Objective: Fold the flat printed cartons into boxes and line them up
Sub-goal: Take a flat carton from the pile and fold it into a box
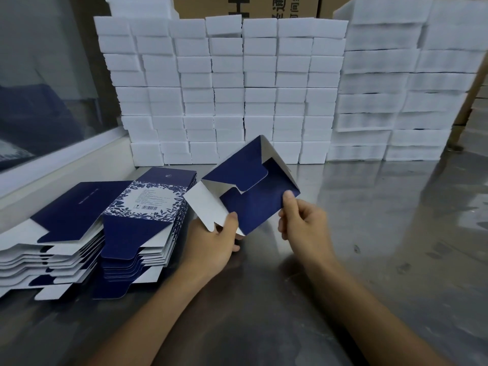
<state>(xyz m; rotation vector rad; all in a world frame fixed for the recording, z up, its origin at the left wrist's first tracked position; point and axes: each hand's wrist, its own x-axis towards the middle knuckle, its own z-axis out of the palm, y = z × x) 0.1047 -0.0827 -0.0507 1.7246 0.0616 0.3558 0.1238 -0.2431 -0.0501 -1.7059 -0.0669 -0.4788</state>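
1. Right hand (303,220): thumb and fingers (290,198) pinch the near right edge of the navy carton (253,199), held in the air above the table (369,233).
2. Left hand (214,244): fingers curl under the carton's lower left corner, thumb on top beside the white side flap (204,207).
3. Carton is half-formed; its end flaps overlap but do not look locked.
4. Risk, as I judge it: the tuck tab could miss its slot and crease, or the flaps could spring open if either pinch loosens.
5. Count: one carton in hand; two stacks of flat cartons (87,233) on the left, sheets too many to count; no finished boxes lined up in view.
6. Behind: a wall of white foam blocks (227,88), uncounted.
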